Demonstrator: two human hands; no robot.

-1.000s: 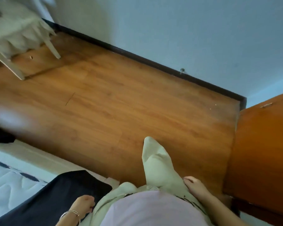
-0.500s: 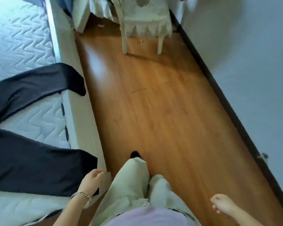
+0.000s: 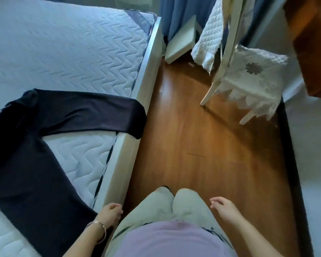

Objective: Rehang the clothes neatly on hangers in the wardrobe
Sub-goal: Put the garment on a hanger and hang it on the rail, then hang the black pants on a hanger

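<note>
A pair of black trousers point(image 3: 35, 145) lies spread on the white quilted mattress point(image 3: 63, 49) at the left, one leg end draped over the bed's edge. My left hand point(image 3: 110, 215), with a bracelet at the wrist, hangs just beside the nearer trouser leg at the bed's edge, fingers loosely curled and holding nothing. Over the wooden floor at the right, my right hand point(image 3: 223, 206) hangs relaxed and holds nothing. No hanger and no wardrobe interior shows.
A wooden floor point(image 3: 202, 145) strip runs between the bed frame point(image 3: 137, 112) and the wall skirting point(image 3: 293, 164). A white chair point(image 3: 248, 82) with a lace cover stands ahead on the right. A brown wooden panel point(image 3: 311, 43) is at the top right; blue curtains point(image 3: 183, 12) hang behind.
The view has swung left from the wall and wooden door towards the bed and chair. Both hands have dropped away from my waist and hang free.
</note>
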